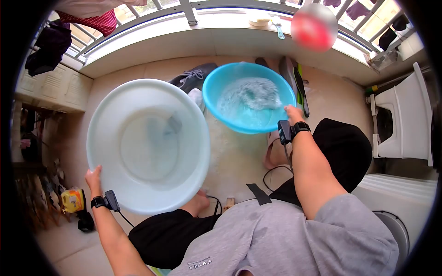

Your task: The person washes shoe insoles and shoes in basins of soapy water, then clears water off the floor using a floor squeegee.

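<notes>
My left hand (pixel 95 180) is closed on the left rim of a large whitish plastic basin (pixel 149 188). That basin takes up the left of the view, and a blurred grey patch shows at its bottom, which I cannot make out. With my right hand (pixel 293 114) I grip the right rim of a smaller blue basin (pixel 248 126). Water (pixel 251 94) swirls with foam and ripples inside the blue one. The two basins stand side by side, close to each other. A wristband with a small black device and a cable sits on each wrist.
A grey laced shoe (pixel 191 79) lies behind the basins, with more footwear (pixel 299 85) to the right. A yellow bottle (pixel 72 200) stands at left. On the right are a white plastic piece (pixel 405 115) and a white appliance (pixel 400 193). A ledge (pixel 216 39) with railings runs behind.
</notes>
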